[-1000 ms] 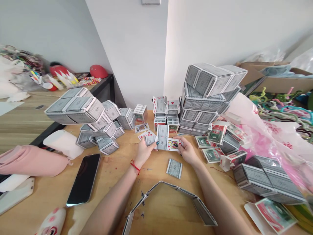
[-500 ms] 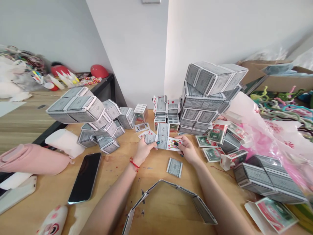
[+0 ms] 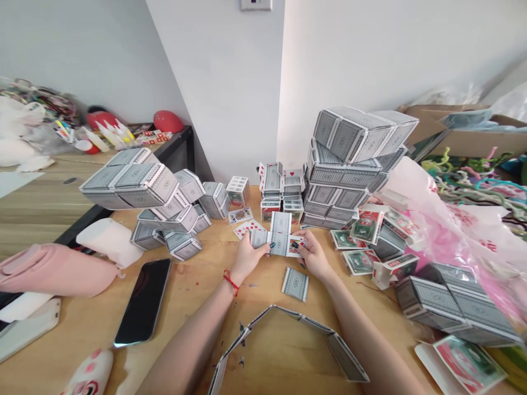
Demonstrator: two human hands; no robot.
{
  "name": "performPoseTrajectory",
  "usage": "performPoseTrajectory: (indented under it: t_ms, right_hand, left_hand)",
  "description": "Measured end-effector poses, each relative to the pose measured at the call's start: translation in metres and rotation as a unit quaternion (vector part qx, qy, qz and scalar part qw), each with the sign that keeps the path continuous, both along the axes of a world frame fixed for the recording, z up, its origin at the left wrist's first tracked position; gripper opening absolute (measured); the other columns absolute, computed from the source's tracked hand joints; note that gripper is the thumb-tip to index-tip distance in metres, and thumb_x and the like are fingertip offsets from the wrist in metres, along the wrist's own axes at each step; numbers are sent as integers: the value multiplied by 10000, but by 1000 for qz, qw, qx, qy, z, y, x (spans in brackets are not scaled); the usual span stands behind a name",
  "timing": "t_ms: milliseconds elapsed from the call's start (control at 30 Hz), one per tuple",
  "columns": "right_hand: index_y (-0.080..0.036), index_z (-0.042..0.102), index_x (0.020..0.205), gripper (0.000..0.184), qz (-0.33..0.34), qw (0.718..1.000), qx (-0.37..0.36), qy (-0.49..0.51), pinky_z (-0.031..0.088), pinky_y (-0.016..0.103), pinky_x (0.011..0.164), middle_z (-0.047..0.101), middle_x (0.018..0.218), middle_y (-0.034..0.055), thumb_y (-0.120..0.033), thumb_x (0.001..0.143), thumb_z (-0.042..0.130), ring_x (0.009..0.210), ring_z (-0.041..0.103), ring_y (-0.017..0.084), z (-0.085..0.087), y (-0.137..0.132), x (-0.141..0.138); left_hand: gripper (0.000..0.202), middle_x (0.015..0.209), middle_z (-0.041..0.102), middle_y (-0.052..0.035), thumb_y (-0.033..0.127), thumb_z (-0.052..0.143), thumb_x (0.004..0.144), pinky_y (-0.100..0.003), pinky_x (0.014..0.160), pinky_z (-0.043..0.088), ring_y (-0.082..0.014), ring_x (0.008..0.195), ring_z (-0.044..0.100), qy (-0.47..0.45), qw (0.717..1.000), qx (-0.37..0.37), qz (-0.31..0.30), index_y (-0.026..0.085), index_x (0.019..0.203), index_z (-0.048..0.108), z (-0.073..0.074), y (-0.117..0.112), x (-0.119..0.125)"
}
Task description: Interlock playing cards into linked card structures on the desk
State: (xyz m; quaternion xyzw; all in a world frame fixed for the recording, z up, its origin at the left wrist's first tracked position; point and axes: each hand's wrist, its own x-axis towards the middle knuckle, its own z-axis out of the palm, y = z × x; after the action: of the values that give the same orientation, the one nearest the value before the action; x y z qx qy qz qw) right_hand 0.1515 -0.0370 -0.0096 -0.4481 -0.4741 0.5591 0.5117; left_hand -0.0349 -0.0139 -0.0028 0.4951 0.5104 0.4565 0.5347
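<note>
Between my two hands are interlocked playing cards point(image 3: 281, 235), a patterned back standing upright across the middle. My left hand point(image 3: 249, 258) pinches a back-side-out card at the left end, thumb on top. The fingers of my right hand point(image 3: 313, 255) are closed on a face card point(image 3: 295, 245) at the right end, partly covered by the fingers. Below them lies a folded card point(image 3: 295, 283) on the table. Nearer to me, a chain of joined cards point(image 3: 302, 317) stands on edge in an arch between my forearms. Loose face-up cards point(image 3: 248, 228) lie beyond my left hand.
Blocks built of folded cards form a tall stack point(image 3: 340, 170) at right and a leaning stack point(image 3: 135, 181) at left. Card boxes point(image 3: 359, 261) crowd the right side. A phone point(image 3: 143, 302) and a pink roll point(image 3: 57, 269) lie at left.
The held cards have shifted slightly right in view, and my right hand has come inward, covering more of the face card. Both hands keep their grip. The whole view has tilted slightly.
</note>
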Motion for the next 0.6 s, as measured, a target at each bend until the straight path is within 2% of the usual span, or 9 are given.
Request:
performPoseTrajectory:
  t_ms: [200, 433, 600]
  right_hand:
    - [-248, 380, 989, 287, -18, 1000, -8, -9, 227, 135, 284, 414, 561, -105, -334, 754, 521, 328, 306, 34, -2, 0, -3]
    - [-221, 407, 816, 221, -32, 999, -15, 5, 225, 139, 302, 396, 525, -95, -392, 764, 537, 341, 292, 32, -7, 2, 0]
    - [-217, 410, 795, 239, -33, 999, -10, 16, 206, 147, 305, 403, 513, -90, -409, 757, 550, 341, 276, 35, -4, 2, 0]
  left_hand:
    - [347, 687, 621, -3, 278, 722, 590, -263, 503, 486, -150, 567, 590, 47, 999, 24, -2, 182, 785, 453, 7, -5, 4]
    - [338, 650, 623, 11, 301, 694, 626, -258, 538, 478, -137, 551, 592, 19, 1000, 9, -20, 171, 808, 441, 11, -7, 7]
    - [285, 643, 602, 29, 297, 659, 666, -237, 517, 464, -109, 513, 571, -20, 999, 2, -30, 163, 806, 450, 13, -6, 7]
